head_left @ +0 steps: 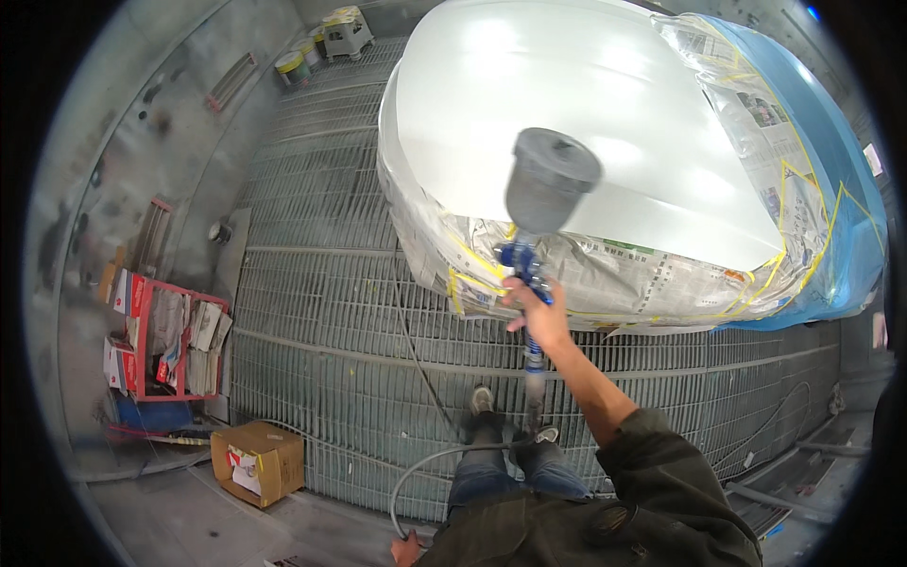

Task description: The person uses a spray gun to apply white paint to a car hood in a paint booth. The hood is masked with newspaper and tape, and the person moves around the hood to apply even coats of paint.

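Note:
My right hand (545, 314) is wrapped round the handle of a blue spray gun (521, 259) with a grey paint cup (552, 181) on top, slightly blurred. The gun is held in front of the near edge of a glossy white car hood (567, 85). A grey air hose (444, 452) runs down from the handle and loops left. At the lower edge, my left hand (405, 549) is closed on that hose, partly cut off by the frame. Newspaper masking (614, 274) with yellow tape borders the hood, and blue plastic film (803, 123) covers the car's right side.
A slatted metal grating (321, 283) forms the floor, with another hose (416, 350) lying across it. On the left stand a red rack (142, 340) of papers and a cardboard box (283, 463). Paint cans (293, 66) and a white stool (348, 36) are at the far left.

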Demonstrator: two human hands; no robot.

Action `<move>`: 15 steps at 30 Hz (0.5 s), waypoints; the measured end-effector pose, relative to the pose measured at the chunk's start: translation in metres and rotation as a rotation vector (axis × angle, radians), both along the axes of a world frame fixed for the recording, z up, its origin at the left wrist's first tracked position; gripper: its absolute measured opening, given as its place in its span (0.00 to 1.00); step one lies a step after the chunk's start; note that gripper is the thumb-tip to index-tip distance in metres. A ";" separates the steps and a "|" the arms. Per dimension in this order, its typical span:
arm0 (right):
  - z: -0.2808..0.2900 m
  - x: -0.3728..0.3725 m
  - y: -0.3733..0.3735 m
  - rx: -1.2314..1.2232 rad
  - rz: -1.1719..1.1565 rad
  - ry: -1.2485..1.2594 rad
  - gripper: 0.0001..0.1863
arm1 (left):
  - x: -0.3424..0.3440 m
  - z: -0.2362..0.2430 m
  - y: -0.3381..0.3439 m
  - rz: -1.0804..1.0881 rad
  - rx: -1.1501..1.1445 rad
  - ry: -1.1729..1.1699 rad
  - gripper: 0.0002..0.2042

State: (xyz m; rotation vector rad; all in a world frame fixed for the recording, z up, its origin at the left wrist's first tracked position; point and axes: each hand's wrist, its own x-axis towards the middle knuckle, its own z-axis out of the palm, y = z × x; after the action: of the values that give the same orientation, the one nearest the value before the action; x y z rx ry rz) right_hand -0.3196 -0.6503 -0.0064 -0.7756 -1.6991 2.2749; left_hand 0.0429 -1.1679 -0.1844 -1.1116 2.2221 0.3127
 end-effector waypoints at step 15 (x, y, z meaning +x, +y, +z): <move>-0.016 -0.035 0.010 -0.140 0.065 -0.095 0.18 | -0.058 0.003 -0.038 -0.044 0.006 -0.101 0.22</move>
State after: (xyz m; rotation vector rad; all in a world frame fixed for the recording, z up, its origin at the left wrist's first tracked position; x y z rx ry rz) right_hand -0.3546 -0.6399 -0.0226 -0.8830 -1.6406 2.4605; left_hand -0.0146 -1.2057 -0.1814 -1.0512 2.1516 0.2388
